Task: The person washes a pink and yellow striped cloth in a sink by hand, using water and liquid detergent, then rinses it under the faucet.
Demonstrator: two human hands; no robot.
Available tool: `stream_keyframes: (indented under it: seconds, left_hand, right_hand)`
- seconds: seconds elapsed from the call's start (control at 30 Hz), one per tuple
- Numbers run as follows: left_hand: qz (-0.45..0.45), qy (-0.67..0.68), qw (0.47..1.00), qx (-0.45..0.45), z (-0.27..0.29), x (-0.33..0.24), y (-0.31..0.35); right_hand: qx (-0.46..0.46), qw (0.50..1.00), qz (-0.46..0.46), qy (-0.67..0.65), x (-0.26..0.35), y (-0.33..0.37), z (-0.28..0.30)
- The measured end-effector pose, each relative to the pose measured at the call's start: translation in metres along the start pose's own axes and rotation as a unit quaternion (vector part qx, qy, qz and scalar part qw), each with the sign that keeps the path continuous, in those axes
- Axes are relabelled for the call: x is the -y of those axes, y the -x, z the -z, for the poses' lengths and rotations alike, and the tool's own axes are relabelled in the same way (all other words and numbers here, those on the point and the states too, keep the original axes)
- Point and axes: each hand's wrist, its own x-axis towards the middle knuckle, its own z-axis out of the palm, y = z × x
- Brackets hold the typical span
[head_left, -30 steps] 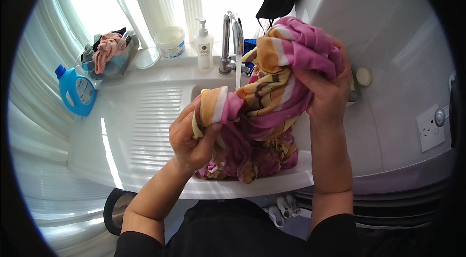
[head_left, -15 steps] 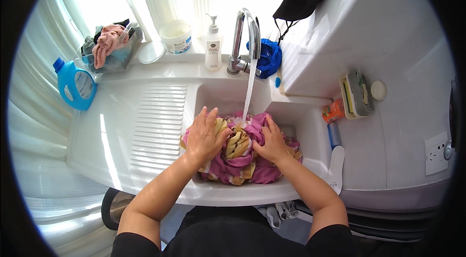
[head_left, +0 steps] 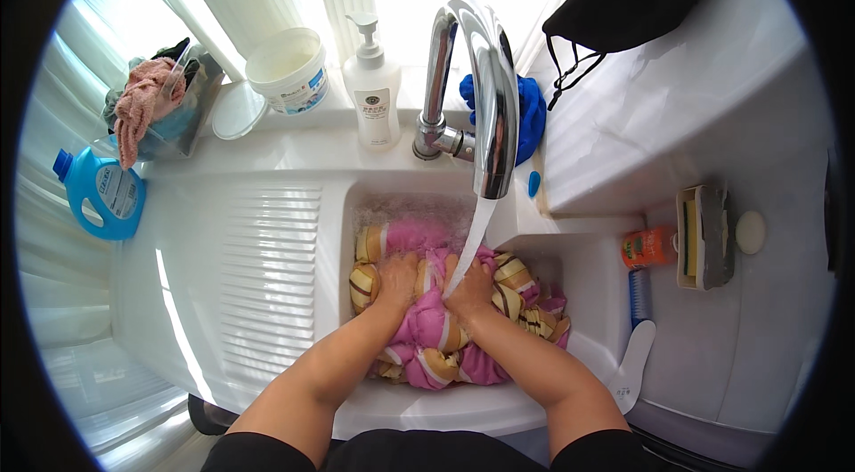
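A wet pink cloth with yellow and brown stripes (head_left: 432, 329) lies bunched in the white sink basin (head_left: 583, 294), its far part in bubbly water. My left hand (head_left: 398, 279) is pushed down into its left side, fingers curled into the folds and partly hidden. Close beside it, my right hand (head_left: 468, 287) presses into the middle of the cloth, also with fingers bent in and partly covered. From the chrome faucet (head_left: 494, 134), a stream of water runs down onto my right hand and the cloth.
Left of the basin is a ribbed washboard surface (head_left: 272, 280). A blue detergent bottle (head_left: 105, 196), a white tub (head_left: 287, 71) and a pump bottle (head_left: 372, 89) stand along the back and left. A sponge holder (head_left: 704, 236) and a blue brush (head_left: 639, 297) sit at right.
Both hands have gone from resting open over the cloth to pressing down into it, closer together. The cloth has spread and sunk into the water. My view has moved closer to the sink.
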Motion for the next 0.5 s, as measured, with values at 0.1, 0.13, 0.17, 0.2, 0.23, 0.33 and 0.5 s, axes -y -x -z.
stream_keyframes:
  seconds: [0.1,0.13,0.17,0.2,0.23,0.33,0.5]
  left_hand:
    - [0.021,-0.015,0.995,0.092,-0.010,0.014,-0.021]
    - [0.041,-0.016,0.988,0.151,-0.009,0.019,-0.027]
    - [0.027,0.000,0.986,0.166,-0.013,0.023,-0.033]
    - [0.021,0.017,0.983,0.179,-0.018,0.030,-0.036]
    - [-0.009,0.053,0.988,0.146,-0.029,0.043,-0.039]
    - [-0.017,0.024,0.997,0.074,-0.015,0.029,-0.021]
    - [-0.019,-0.079,0.997,-0.009,0.059,-0.036,0.039]
  right_hand:
    - [0.030,0.999,-0.015,-0.032,0.006,-0.012,0.012]
    - [0.043,0.998,-0.023,-0.050,0.010,-0.013,0.018]
    - [0.054,0.994,-0.064,-0.067,0.006,-0.018,0.011]
    - [0.032,0.997,-0.054,-0.033,0.007,-0.021,0.006]
    - [0.010,0.999,-0.044,0.000,0.007,-0.023,0.003]
    - [-0.017,1.000,-0.003,0.019,0.008,-0.016,0.001]
    - [0.021,0.997,0.046,-0.065,-0.001,0.037,0.046]
